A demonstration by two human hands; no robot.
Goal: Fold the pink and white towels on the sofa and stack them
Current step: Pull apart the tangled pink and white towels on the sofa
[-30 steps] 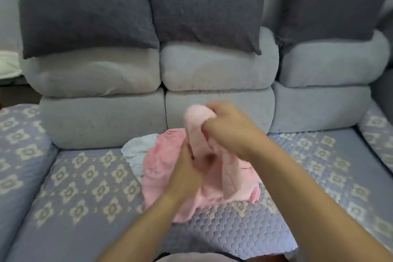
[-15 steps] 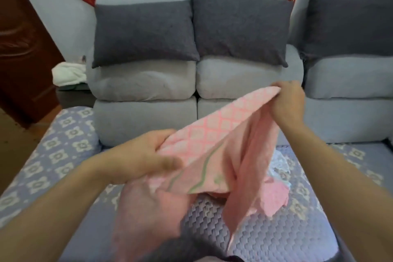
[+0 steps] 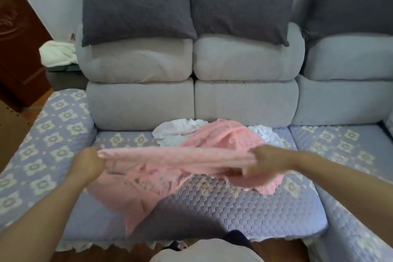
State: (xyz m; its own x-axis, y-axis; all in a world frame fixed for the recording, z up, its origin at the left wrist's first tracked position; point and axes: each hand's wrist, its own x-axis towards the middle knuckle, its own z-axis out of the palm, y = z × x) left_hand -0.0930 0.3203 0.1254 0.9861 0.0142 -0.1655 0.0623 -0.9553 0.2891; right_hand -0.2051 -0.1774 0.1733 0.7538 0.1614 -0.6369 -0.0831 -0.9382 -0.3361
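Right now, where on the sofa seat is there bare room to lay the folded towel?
Bare seat cover lies front of the pink towel, and by the left armrest. Crowded at the backrest: white towels.

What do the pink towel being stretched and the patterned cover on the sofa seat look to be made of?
The pink towel looks like thin, soft woven cotton or a blend: it drapes limply, creases finely, and shows a faint printed pattern; motion blur leaves the weave unclear. The seat cover looks like matte quilted fabric, judging by its stitched scale-like padding, flower motifs and lacy front edge.
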